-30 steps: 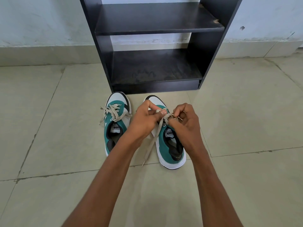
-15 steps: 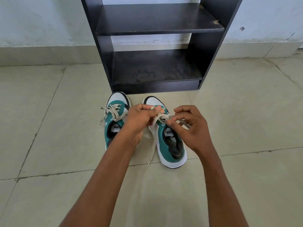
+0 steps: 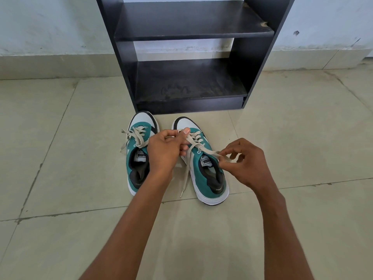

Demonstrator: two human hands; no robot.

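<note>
The left hand (image 3: pixel 165 152) is pinching one strand of the beige lace (image 3: pixel 209 152) above the tongue. The right hand (image 3: pixel 249 164) is pinching the other strand, holding it out rightward. The lace is threading the right sneaker (image 3: pixel 198 170), which is standing beside the left sneaker (image 3: pixel 142 118) on the tiled floor (image 3: pixel 80 158), just near of the dark shelf unit (image 3: pixel 191 23).

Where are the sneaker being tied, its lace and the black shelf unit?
sneaker being tied (image 3: pixel 186 123), head view, on its white toe cap.
lace (image 3: pixel 210 152), head view, on the strand stretched out from the knot.
black shelf unit (image 3: pixel 189 81), head view, on its bare lower shelf.
</note>
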